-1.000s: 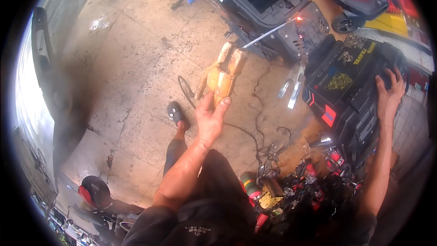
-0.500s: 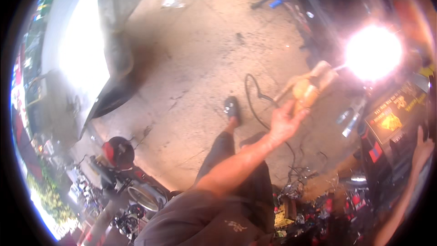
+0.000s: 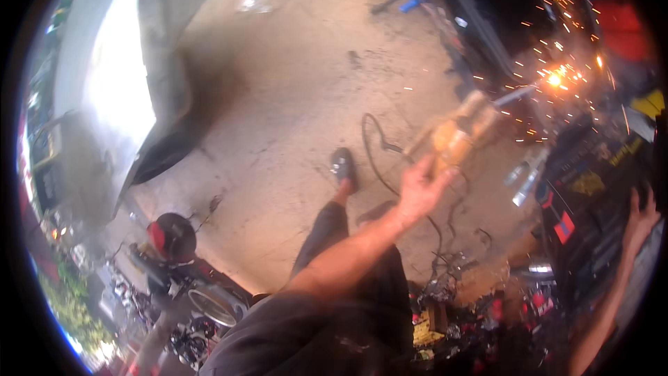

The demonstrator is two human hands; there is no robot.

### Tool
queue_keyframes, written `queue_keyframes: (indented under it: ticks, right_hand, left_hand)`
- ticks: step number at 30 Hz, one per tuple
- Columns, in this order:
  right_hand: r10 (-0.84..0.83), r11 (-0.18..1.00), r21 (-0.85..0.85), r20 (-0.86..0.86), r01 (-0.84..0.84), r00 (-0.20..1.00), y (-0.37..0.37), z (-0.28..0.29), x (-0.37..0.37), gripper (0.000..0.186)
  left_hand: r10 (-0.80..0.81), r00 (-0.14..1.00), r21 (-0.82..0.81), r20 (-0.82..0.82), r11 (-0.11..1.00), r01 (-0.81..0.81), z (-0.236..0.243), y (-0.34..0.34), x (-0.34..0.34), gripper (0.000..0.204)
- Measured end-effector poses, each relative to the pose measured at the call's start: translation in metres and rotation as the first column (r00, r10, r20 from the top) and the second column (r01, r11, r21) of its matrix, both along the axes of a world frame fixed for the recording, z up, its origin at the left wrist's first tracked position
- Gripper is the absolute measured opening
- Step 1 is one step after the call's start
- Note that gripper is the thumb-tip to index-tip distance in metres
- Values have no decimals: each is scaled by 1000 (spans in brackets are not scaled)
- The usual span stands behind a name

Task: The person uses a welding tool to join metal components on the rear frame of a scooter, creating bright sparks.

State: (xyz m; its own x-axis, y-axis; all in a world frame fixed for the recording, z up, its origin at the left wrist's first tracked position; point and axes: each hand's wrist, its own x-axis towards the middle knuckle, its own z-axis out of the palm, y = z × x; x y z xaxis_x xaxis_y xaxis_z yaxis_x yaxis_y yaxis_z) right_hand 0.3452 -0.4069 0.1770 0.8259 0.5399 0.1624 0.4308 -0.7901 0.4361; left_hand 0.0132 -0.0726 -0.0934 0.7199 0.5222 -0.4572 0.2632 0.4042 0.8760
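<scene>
My left hand [image 3: 421, 188] reaches out to the right, closed around the yellowish handle of a welding electrode holder [image 3: 456, 136]. From its far end a thin rod [image 3: 515, 96] points to the right. At the rod's tip glows a small bright spot [image 3: 554, 79], with orange sparks flying around it. Smoke and sparks blur the work at the tip, so I cannot make out its shape. Near the right edge, my right hand [image 3: 639, 219] has its fingers spread beside a black box [image 3: 581, 202] with yellow print and a red-blue patch. Whether it touches the box is unclear.
A dark cable [image 3: 372, 160] loops across the concrete floor [image 3: 292, 83]. Metal pieces [image 3: 529, 177] lie left of the box. A pale vehicle panel [image 3: 111, 90] stands on the left. Cluttered parts [image 3: 487, 313] fill the lower right, with a wheel [image 3: 214, 305] lower left.
The big white glare at the rod's tip has shrunk to a small orange glow with scattered sparks. The holder, both hands and the surroundings appear shifted slightly left in the picture.
</scene>
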Motion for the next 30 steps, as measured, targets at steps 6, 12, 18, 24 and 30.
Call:
queue_keyframes:
  ticks: [6, 12, 18, 24, 30]
  right_hand:
    - [-65, 998, 2, 66, 65, 996, 80, -18, -40, 39]
    - [-125, 992, 41, 34, 123, 992, 88, -8, -51, 37]
    - [-115, 993, 25, 51, 114, 992, 91, -7, -53, 37]
    - [-120, 992, 47, 32, 118, 992, 92, -10, -52, 37]
    - [-94, 996, -5, 69, 94, 993, 76, -9, -43, 36]
  left_hand:
    - [58, 997, -2, 52, 998, -58, -2, 20, -8, 37]
    - [37, 998, -135, 51, 990, -30, 10, 16, -1, 37]
    - [-28, 1000, -50, -3, 998, 28, 9, 15, 2, 37]
    - [8, 1000, -6, 14, 1000, -8, 6, 14, 3, 37]
    - [14, 1000, -20, 26, 1000, -14, 9, 14, 5, 40]
